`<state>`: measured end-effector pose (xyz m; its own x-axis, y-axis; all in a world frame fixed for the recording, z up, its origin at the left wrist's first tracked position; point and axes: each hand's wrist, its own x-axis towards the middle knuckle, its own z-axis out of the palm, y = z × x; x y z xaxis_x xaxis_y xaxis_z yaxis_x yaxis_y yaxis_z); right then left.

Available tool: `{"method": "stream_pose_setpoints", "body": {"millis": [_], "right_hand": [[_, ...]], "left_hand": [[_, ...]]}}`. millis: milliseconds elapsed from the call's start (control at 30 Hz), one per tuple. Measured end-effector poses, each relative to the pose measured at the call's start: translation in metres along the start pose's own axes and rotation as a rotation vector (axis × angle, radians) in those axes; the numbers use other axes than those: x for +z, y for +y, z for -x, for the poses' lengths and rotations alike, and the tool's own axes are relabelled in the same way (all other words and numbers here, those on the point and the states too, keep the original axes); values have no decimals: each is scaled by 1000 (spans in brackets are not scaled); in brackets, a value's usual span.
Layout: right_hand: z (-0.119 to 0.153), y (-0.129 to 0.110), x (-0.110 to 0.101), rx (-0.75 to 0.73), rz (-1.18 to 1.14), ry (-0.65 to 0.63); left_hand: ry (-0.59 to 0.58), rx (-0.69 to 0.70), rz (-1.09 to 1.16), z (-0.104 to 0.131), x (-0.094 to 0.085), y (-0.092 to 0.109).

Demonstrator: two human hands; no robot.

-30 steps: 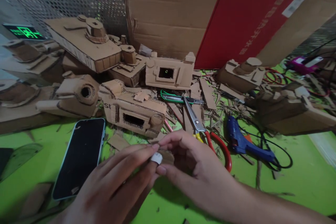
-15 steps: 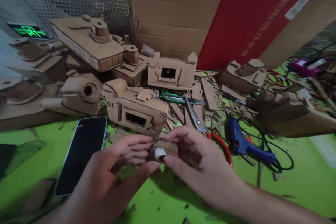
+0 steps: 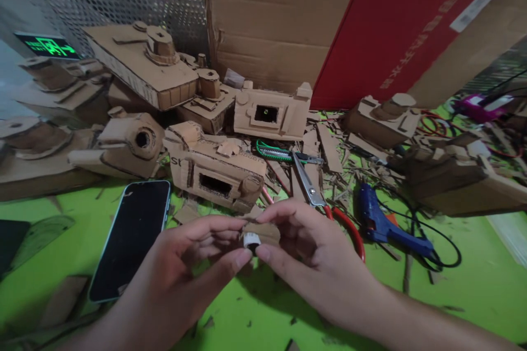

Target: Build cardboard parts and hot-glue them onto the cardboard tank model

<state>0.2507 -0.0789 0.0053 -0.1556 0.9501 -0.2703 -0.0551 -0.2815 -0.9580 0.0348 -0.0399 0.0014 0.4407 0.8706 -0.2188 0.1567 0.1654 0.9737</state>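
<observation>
Between my two hands, low in the middle of the head view, is a small rounded cardboard piece (image 3: 268, 233) with a white curled strip on its near side. The fingertips and thumb of my left hand (image 3: 197, 252) press on its left side. My right hand (image 3: 315, 247) grips its right side, thumb at the front and fingers behind. Just beyond my hands stands a cardboard camera model (image 3: 222, 167) with a rectangular opening. A second cardboard camera model (image 3: 272, 114) stands farther back. Open scissors with red handles (image 3: 310, 189) lie behind my right hand.
A phone (image 3: 132, 238) lies at the left. A blue glue gun (image 3: 385, 227) with a black cord is at the right. A green cutter (image 3: 274, 152) rests among cardboard scraps. More cardboard models (image 3: 140, 66) crowd the back left and right, before a large cardboard sheet (image 3: 272, 22).
My left fingers have closed in on the small cardboard piece, and the left thumb has shifted slightly right. The whole view has moved a little. My right hand keeps its hold.
</observation>
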Motion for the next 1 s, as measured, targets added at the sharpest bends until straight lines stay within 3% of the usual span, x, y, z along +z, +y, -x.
{"method": "stream_pose_setpoints", "body": {"millis": [433,567,633,733,833,1000], "right_hand": [[1,4,-1,2,20,-35],[-2,-7,-5,-64,102,-30],[-1,-17,-15,-126,326,-10],[8,-27,-38,-215,941,110],[21,-22,-60,-123,1402,186],[28,-2,-65,174,1540,119]], "left_hand": [[-14,-59,104,-3,-1,-1],[-8,-39,199,-7,-3,-1],[10,-34,228,-9,-5,-1],[52,-82,272,-12,-9,1],[95,-149,335,-13,-12,2],[97,-168,405,-12,-13,2]]}}
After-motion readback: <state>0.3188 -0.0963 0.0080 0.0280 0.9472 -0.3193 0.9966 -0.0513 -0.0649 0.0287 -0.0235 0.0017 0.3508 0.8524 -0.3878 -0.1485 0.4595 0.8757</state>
